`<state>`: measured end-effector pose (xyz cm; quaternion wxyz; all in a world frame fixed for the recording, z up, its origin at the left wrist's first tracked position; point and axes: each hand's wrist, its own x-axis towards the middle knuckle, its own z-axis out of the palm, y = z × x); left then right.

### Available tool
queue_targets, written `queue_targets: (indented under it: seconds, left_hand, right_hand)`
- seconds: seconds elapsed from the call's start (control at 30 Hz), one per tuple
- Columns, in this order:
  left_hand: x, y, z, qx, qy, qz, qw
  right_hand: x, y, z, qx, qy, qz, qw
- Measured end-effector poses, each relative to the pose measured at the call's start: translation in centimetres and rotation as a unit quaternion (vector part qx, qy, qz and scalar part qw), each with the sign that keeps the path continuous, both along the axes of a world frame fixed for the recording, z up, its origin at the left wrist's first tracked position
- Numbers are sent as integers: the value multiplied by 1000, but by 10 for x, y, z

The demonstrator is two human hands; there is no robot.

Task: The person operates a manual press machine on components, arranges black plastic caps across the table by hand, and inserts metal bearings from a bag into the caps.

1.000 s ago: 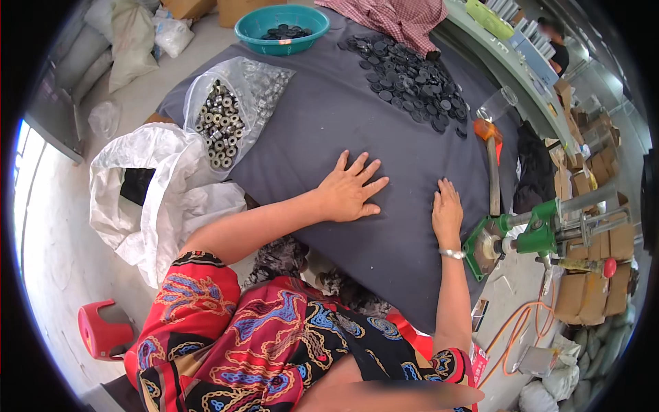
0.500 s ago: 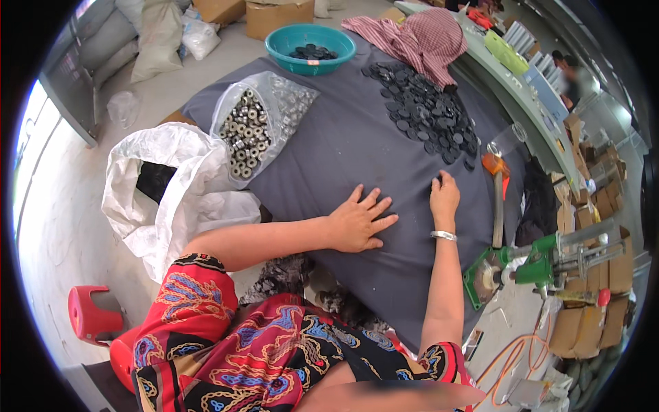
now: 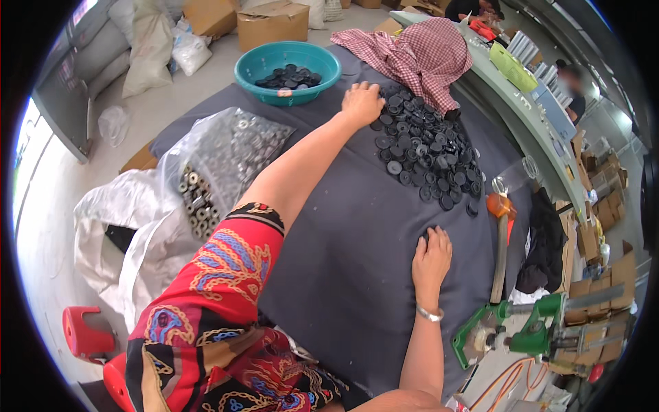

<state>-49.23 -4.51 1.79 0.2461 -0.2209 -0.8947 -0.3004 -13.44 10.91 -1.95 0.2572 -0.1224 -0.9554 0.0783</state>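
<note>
My left hand (image 3: 362, 104) reaches far forward to the left edge of a pile of black round discs (image 3: 429, 147). Its fingers bend down at the discs, slightly apart, with no held object showing; the fingertips are partly hidden. My right hand (image 3: 432, 257), a silver bangle at the wrist, lies on the dark grey cloth (image 3: 336, 240) just below the pile, fingers stretched out and nothing in it. Beyond my left hand stands a teal basin (image 3: 250, 75) with more black discs inside.
Left of my arm, a clear plastic bag (image 3: 240, 137) holds metal rings, beside a white sack (image 3: 103, 196). A red checked cloth (image 3: 429, 55) lies behind the pile. To the right are a hammer (image 3: 502, 213) and a green hand press (image 3: 532, 333). A red stool (image 3: 89, 333) stands at left.
My left hand has moved from the cloth's middle forward to the disc pile. My right hand still rests on the cloth, now farther from the discs. The view has shifted.
</note>
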Motion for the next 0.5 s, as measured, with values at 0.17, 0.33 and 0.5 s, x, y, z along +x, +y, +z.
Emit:
queue_targets:
  seconds: [0.17,0.33,0.5]
  left_hand:
    - [-76,33,-26,0,15,39,999]
    - [-113,51,-31,-60,-53,-6,997]
    - [-97,66,-17,-143,-88,-132,977]
  right_hand:
    - [0,-2,8,10,-13,-11,1000]
    - [-2,-4,10,10,-32,-22,999]
    - [0,-2,10,-13,-31,-17,999]
